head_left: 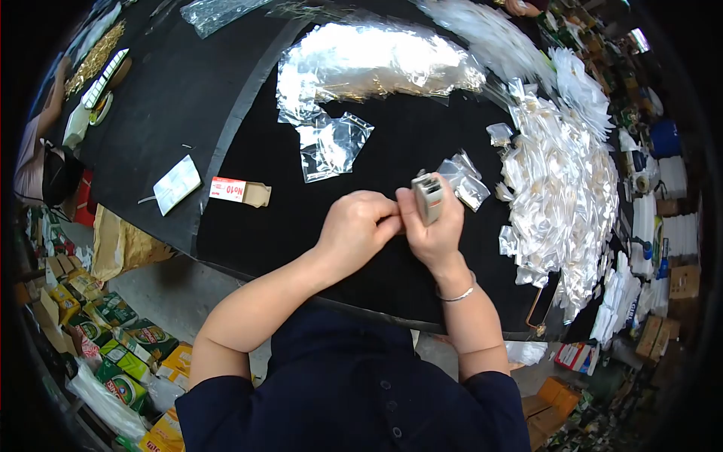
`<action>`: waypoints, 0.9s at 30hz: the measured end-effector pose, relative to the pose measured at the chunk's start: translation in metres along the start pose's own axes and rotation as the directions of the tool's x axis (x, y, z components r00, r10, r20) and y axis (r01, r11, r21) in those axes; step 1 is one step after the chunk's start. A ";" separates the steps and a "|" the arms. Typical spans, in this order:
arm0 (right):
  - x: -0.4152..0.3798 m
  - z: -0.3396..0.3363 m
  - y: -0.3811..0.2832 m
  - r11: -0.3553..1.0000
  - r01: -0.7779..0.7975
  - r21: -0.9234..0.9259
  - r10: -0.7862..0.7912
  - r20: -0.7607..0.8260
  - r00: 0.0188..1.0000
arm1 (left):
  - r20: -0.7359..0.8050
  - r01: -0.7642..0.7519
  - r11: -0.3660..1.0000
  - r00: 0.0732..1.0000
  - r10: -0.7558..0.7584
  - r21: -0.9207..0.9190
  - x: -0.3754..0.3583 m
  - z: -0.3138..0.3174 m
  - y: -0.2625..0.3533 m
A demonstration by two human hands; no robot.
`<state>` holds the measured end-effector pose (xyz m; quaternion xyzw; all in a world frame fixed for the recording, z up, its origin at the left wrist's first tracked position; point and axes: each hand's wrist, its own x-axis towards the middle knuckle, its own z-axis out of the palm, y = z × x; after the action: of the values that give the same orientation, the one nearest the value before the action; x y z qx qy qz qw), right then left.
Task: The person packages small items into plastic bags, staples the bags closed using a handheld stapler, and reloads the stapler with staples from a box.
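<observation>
Black tabletop (279, 237), stapler (429, 202), long axis outward, dark end foremost, right grip (438, 236) round it, left grip (354, 226) pinched.

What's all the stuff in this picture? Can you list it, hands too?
stapler: one, grey, held near the middle
small box: one, red and white, left of middle
pad: one, whitish, left of the small box
flat bags: too many to count, clear, top middle
crinkly bags: too many to count, clear and silvery, right side
table: one, black, under the bags
paper sack: one, brown, lower left
cartons: several, green and yellow, lower left floor
other person: one, pale clothes, far left
bracelet: one, silver, right wrist
shirt: one, dark blue, bottom
left fingers: one set, bare, close to the right ones
right fingers: one set, bare, around the stapler
</observation>
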<state>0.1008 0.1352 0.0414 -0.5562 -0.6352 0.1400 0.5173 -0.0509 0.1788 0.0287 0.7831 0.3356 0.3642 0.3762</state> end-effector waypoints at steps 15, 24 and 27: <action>0.077 0.070 0.022 0.979 -0.020 -0.204 0.056 0.171 0.984 | -0.230 0.199 0.750 0.971 -0.064 0.631 0.040 -0.080 -0.059; 0.076 0.066 0.019 0.985 -0.149 -0.081 0.160 0.152 0.975 | 0.011 0.454 0.827 0.879 -0.478 -0.331 -0.003 -0.111 -0.027; 0.079 0.059 0.007 0.979 -0.205 0.018 0.198 0.188 0.962 | -0.040 0.283 0.917 0.951 -0.306 -0.282 -0.014 -0.103 -0.023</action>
<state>0.0685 0.2286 0.0512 -0.5926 -0.6180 0.2547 0.4496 -0.1483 0.2146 0.0517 0.6482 0.4118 0.3784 0.5168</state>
